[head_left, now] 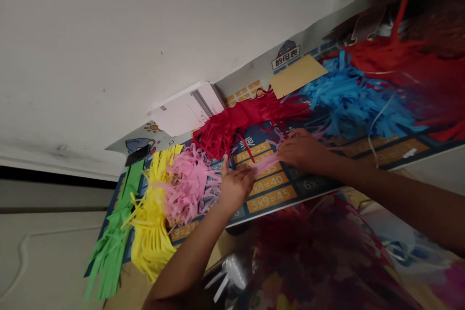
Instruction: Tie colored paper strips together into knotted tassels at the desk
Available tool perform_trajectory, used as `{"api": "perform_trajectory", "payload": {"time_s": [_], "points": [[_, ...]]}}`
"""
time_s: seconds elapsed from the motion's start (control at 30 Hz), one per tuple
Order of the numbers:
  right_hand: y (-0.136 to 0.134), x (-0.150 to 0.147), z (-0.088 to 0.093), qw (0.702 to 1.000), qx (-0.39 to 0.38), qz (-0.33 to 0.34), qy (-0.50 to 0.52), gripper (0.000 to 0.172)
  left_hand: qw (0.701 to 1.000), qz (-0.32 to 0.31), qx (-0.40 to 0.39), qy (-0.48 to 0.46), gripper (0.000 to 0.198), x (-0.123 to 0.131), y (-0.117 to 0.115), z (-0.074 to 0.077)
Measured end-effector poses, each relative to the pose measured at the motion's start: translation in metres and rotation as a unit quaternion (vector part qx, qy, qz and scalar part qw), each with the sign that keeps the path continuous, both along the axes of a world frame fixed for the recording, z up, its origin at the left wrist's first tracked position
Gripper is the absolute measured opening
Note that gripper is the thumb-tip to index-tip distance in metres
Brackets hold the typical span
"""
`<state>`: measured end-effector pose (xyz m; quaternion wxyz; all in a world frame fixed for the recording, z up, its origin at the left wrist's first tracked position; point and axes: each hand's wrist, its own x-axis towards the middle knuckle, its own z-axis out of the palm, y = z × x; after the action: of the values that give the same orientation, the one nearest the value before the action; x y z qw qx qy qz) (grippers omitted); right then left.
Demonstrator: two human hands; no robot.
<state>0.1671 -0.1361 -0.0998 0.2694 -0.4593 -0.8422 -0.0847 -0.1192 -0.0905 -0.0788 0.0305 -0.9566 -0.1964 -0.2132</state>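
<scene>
A length of light pink fringed tissue paper (266, 163) is stretched low over the mat, between my two hands. My left hand (237, 185) closes on its left end, with one finger pointing up toward a dark red fringed bundle (247, 112). My right hand (298, 151) has curled fingers gripping the other end; loose pink strands stick out around it. Left of my left hand lies a fluffy pink fringe bundle (191, 181). Just past it are yellow (154, 213) and green (116, 232) fringe bundles. The fingertips are partly hidden.
Under everything is a printed mat (272, 196) with multiplication sums. White cards (189, 109) and a tan paper piece (298, 75) lie by the wall. Blue (358, 99) and red (407, 65) fringes are at right, beside a white cord (371, 131). A black object (138, 155) sits at left.
</scene>
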Motion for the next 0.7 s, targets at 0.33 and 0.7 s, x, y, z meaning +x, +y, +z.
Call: {"api": "perform_trajectory", "payload": {"time_s": [0.33,0.7], "points": [[-0.027,-0.037,0.022,0.997,-0.007,0.001,-0.076,0.015,1.0,0.011,0.024,0.006,0.015,-0.002,-0.011,0.001],[-0.034,-0.028,0.005,0.999,-0.018,0.034,-0.035,0.021,0.993,0.072,0.093,0.014,0.009,-0.012,-0.021,0.001]]}}
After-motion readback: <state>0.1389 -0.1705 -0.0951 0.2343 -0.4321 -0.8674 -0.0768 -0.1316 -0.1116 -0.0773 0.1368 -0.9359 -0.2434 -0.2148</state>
